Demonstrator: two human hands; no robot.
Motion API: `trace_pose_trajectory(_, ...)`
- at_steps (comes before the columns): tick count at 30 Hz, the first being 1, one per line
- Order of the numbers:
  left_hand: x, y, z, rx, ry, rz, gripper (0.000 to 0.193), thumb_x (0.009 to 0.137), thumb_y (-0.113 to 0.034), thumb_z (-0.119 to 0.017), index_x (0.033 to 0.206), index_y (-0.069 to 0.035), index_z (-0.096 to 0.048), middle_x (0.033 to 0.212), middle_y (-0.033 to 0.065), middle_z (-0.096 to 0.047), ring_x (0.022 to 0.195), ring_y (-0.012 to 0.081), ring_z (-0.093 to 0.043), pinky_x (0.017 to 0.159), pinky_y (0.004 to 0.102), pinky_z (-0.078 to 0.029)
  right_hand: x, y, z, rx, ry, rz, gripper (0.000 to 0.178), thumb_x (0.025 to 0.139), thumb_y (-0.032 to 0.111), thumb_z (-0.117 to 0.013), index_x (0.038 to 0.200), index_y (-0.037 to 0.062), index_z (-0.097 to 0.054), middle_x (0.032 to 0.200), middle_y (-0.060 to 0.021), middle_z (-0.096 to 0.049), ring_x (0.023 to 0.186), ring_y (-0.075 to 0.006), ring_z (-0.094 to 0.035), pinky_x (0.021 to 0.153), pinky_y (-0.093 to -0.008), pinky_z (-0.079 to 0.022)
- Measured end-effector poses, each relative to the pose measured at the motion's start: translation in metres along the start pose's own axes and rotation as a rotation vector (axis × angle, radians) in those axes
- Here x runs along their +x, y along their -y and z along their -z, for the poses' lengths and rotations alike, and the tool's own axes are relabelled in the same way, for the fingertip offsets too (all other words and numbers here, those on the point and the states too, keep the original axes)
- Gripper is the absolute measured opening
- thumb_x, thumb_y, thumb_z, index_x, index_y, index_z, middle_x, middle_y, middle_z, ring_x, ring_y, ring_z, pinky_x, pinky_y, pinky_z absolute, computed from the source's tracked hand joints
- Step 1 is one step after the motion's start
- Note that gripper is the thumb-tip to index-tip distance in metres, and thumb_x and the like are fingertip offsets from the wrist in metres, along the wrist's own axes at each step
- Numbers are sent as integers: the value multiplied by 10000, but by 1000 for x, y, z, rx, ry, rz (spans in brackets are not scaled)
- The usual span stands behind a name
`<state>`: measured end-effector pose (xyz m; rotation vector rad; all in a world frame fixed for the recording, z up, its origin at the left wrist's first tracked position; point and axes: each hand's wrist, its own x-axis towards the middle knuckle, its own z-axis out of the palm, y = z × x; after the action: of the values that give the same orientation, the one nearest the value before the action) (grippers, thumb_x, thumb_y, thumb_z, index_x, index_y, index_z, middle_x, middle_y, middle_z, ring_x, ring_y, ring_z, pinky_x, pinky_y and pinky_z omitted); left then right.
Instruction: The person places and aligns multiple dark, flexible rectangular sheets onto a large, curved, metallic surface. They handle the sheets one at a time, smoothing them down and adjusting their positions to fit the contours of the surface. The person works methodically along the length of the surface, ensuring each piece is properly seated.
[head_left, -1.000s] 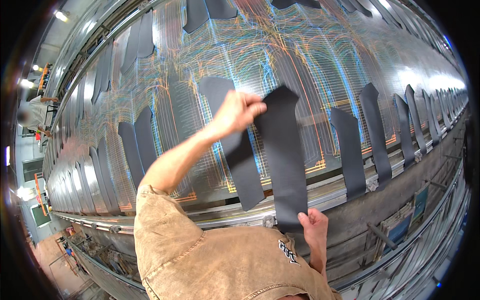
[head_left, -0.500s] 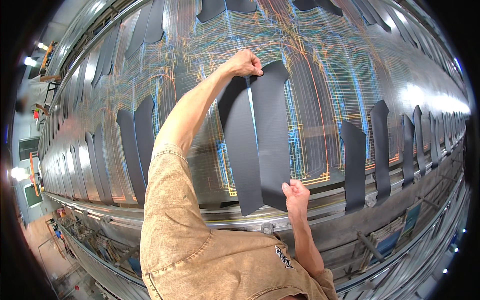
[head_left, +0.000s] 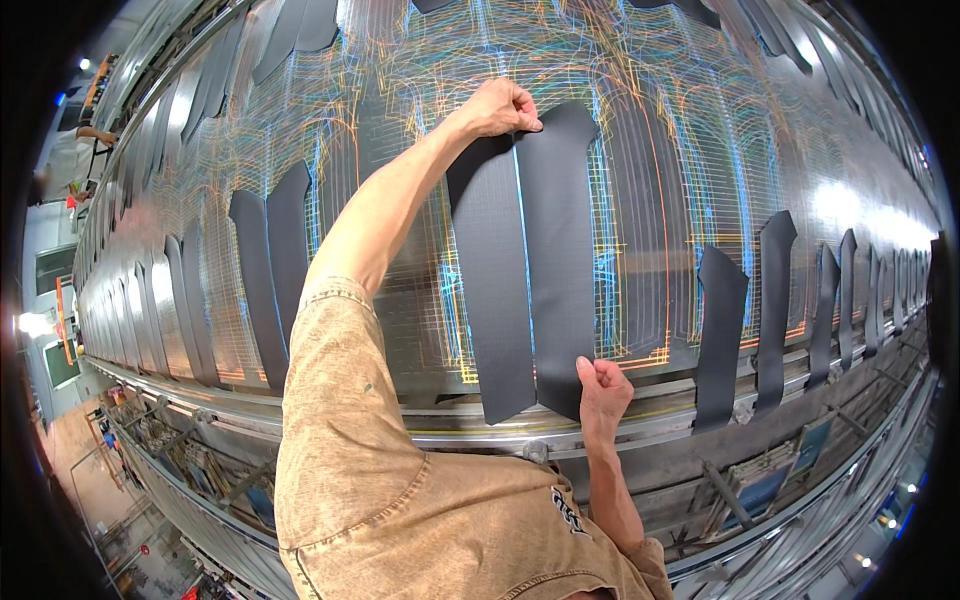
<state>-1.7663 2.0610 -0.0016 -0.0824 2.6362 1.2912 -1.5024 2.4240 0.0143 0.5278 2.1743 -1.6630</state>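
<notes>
– Hands first. Holding what?

– Pinching the top left corner of a dark panel (head_left: 560, 230) in the fingertips of the left hand (head_left: 503, 107). Pinching its lower right edge in the right hand (head_left: 603, 393), with thumb on top.

– Lying where?

– On the table (head_left: 645, 270), just beside a second panel (head_left: 493, 280), with a thin blue line between. Reaching past the near edge at the lower end, over a metal rail (head_left: 660, 408).

– Tabletop marked how?

– Crossed by fine lines in blue, orange and yellow.

– Farther out?

– To the left, a close-set pair of panels (head_left: 291, 240). To the right, two more panels (head_left: 722, 340), set apart, then a row of others. Along the far side, similar dark pieces (head_left: 310, 25). At far left, a co-worker's forearm (head_left: 95, 133).
</notes>
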Motion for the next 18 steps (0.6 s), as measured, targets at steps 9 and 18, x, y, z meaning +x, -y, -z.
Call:
trace_pose_trajectory(9,-1,2,-3,3,-24,-2,211,767,-243,-841,851,-67,-759,747,41,-696,720,127,-618,667,302,-498,0,-3,5,-56,-53,-23,226,854,159,-767,802,-24,-646,639,56,-532,577,-22,-435,508,-202,-356)
trace_pose_trajectory(18,-1,11,-6,22,-74,-43,216,773,-256,-831,858,-75,-751,771,39,-701,745,138,-630,705,308,-505,-1,-2,8,-148,-24,-47,234,835,160,-784,786,-21,-644,625,47,-536,570,-27,-433,508,-206,-359)
